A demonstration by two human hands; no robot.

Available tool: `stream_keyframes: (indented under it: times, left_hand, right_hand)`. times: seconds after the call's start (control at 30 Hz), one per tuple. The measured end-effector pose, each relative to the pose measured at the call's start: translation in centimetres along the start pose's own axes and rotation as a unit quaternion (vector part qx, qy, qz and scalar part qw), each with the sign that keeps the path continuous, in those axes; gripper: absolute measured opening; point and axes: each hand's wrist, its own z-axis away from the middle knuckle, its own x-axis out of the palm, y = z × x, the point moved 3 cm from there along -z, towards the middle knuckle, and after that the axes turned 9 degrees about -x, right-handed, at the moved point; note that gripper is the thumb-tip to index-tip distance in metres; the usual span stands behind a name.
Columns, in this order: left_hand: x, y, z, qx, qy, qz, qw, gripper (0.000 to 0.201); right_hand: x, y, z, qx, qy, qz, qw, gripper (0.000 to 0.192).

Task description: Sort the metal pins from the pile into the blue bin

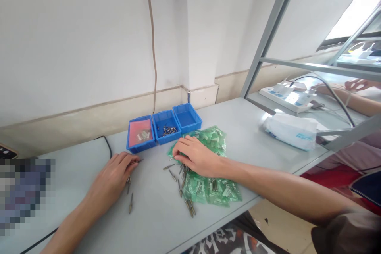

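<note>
**Bench layout**

Three bins (164, 127) stand side by side on the table (253, 119) near the wall. Before them lies a pile of bags (208, 190), with loose pins (181, 184) just left of it. The right hand (195, 154) rests on the pile's rear edge. The left hand (114, 176) lies left of the pins, below the leftmost bin. A packet (290, 130) lies far right; a power strip (287, 97) lies behind it.

Three blue bins (164, 126) stand in a row at 12 o'clock on the counter (244, 127). One heap of green packets (208, 186) lies at 3 o'clock of centre. One white pack (290, 130) sits at 2 o'clock, and one power strip (285, 97) beyond it. Loose metal pins (172, 174): about a dozen, the exact count unclear. Two hands: left hand (114, 178), right hand (195, 155).
</note>
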Motion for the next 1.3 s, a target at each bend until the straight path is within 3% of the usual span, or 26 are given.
stream_keyframes:
  times: [0.27,1.3]
  left_hand:
    - [0.07,-0.52,-0.18,-0.028,-0.008,-0.012,1.0,0.045]
    - [-0.44,0.4,0.07,-0.01,0.0,0.023,1.0,0.042]
  right_hand:
    - [-0.08,-0.01,-0.03,-0.01,0.011,0.002,1.0,0.009]
    - [0.15,0.18,0.1,-0.013,0.018,0.006,1.0,0.01]
